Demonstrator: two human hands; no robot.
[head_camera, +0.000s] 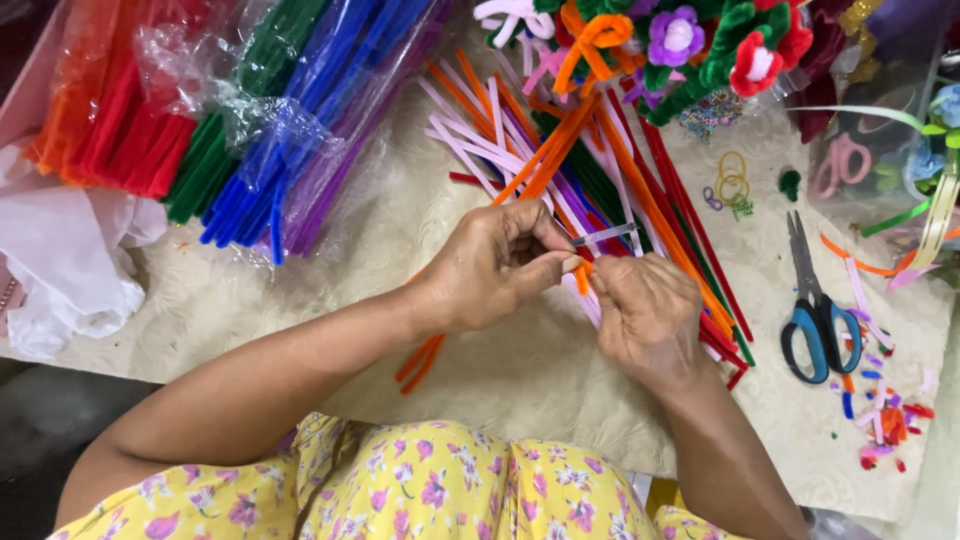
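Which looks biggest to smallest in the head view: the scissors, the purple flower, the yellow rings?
1. scissors, clearly largest.
2. purple flower.
3. yellow rings; close to the flower in size, so that order is unsure.

Orange pipe cleaner (582, 277) mostly hidden btwn hands; bagged bundles (250, 120) cut off top.

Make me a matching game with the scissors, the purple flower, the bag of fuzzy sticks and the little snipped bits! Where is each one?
Things:
1. scissors
2. purple pipe-cleaner flower
3. bag of pipe cleaners
4. cut scraps

Places:
A. top left of the table
B. bottom right, below the scissors
C. right of the right hand
D. top, among the finished flowers

Pairs: 1-C, 2-D, 3-A, 4-B
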